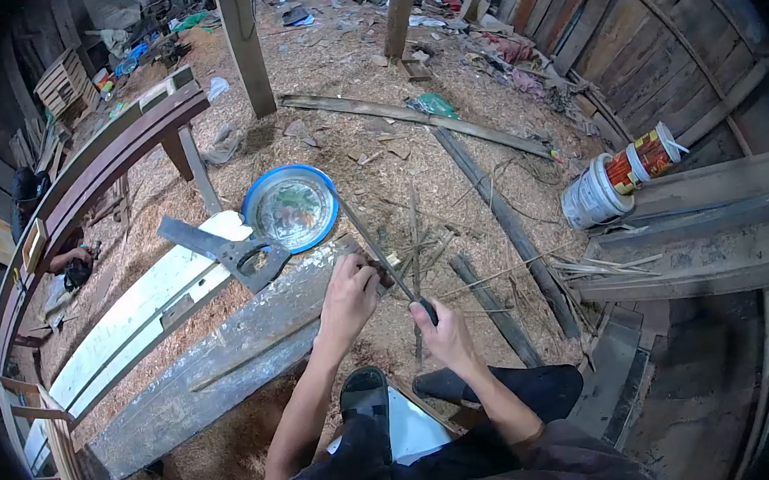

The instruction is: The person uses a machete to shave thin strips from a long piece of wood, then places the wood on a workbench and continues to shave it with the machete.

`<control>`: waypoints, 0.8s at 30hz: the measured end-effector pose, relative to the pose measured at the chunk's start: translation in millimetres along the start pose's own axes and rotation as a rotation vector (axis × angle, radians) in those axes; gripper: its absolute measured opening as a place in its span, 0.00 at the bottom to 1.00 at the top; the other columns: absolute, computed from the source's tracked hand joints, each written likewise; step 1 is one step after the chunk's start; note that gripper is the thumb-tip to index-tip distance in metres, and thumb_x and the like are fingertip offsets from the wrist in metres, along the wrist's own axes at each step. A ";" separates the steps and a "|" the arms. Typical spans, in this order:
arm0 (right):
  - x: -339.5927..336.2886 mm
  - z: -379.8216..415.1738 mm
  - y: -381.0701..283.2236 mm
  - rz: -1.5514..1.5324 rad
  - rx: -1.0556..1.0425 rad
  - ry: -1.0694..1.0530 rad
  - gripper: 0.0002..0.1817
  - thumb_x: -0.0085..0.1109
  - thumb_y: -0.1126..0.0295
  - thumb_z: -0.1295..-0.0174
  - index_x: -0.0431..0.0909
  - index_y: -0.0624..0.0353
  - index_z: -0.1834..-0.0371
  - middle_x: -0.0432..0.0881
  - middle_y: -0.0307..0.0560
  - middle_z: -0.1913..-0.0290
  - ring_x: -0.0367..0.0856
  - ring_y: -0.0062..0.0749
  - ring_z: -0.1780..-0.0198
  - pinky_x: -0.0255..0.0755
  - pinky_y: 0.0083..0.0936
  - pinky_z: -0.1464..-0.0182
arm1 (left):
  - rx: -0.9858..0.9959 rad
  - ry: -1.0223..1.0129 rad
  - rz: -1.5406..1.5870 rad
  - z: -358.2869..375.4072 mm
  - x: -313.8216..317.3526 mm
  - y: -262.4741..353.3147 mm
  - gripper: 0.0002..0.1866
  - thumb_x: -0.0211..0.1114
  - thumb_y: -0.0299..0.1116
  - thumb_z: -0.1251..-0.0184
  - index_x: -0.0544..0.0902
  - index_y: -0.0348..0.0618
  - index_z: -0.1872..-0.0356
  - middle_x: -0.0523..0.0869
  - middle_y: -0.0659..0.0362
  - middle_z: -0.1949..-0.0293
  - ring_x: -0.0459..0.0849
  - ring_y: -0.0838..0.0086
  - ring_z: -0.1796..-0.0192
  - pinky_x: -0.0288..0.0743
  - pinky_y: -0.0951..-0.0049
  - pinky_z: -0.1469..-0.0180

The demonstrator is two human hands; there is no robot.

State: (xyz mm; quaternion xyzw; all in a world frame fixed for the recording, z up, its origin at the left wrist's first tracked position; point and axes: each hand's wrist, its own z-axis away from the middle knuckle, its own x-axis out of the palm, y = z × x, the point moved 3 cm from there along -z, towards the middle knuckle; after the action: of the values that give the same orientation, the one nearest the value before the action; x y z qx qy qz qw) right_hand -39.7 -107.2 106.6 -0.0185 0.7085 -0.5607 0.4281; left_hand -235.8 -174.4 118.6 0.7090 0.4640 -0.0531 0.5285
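Fingers of right hand (pixel 443 331) wrap knife (pixel 384 260) handle; left hand (pixel 350 293) pinches small wood piece (pixel 378 275).

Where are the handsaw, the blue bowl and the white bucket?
handsaw (pixel 221 248): head view, on its blade near the handle.
blue bowl (pixel 257 196): head view, on its left rim.
white bucket (pixel 593 196): head view, on its side wall.

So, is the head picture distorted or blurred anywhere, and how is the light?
Head view: strong fisheye bending, dark corners; the plank wall curves. Light is soft and bluish, shadows weak. The left hand, right hand and blue bowl look sharp; the person at the left edge is dim.
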 end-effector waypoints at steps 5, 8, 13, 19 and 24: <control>3.2 8.1 -4.6 -0.114 -0.052 0.059 0.37 0.53 0.37 0.21 0.84 0.69 0.55 0.82 0.64 0.75 0.86 0.60 0.70 0.75 0.46 0.66 | 0.062 0.006 -0.067 5.1 2.6 -6.2 0.03 0.69 0.19 0.36 0.85 0.31 0.62 0.82 0.48 0.55 0.80 0.50 0.49 0.78 0.55 0.45; 9.4 3.8 16.1 0.029 0.012 0.037 0.36 0.53 0.37 0.21 0.84 0.69 0.54 0.79 0.61 0.78 0.84 0.54 0.72 0.74 0.44 0.67 | 0.040 -0.055 -0.080 2.2 1.2 1.6 0.04 0.70 0.20 0.35 0.85 0.32 0.61 0.82 0.48 0.55 0.80 0.50 0.49 0.78 0.54 0.45; 3.2 4.1 -0.8 -0.099 -0.006 0.076 0.36 0.54 0.37 0.21 0.85 0.68 0.52 0.80 0.58 0.77 0.84 0.50 0.73 0.74 0.43 0.66 | 0.075 0.010 -0.034 5.9 -0.2 0.8 0.05 0.72 0.22 0.36 0.86 0.33 0.61 0.82 0.49 0.56 0.80 0.51 0.51 0.78 0.55 0.46; 7.1 8.2 7.6 -0.093 -0.037 0.058 0.34 0.56 0.38 0.22 0.85 0.67 0.54 0.80 0.55 0.79 0.83 0.49 0.75 0.73 0.44 0.68 | 0.073 -0.008 -0.113 6.6 -4.7 5.2 0.05 0.73 0.22 0.36 0.86 0.34 0.62 0.83 0.50 0.57 0.82 0.52 0.52 0.78 0.55 0.48; -0.6 11.4 -11.8 -0.066 -0.004 -0.005 0.36 0.56 0.37 0.22 0.84 0.67 0.56 0.80 0.57 0.78 0.84 0.52 0.74 0.75 0.44 0.66 | 0.082 -0.101 -0.283 13.4 -8.3 1.8 0.04 0.71 0.26 0.33 0.86 0.38 0.61 0.83 0.53 0.58 0.83 0.57 0.53 0.81 0.58 0.50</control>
State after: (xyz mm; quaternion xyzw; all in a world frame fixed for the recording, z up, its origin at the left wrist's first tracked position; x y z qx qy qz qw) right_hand -37.5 -120.2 116.5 -0.0441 0.7077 -0.5729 0.4111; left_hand -233.6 -190.1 118.7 0.6539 0.5295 -0.1813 0.5090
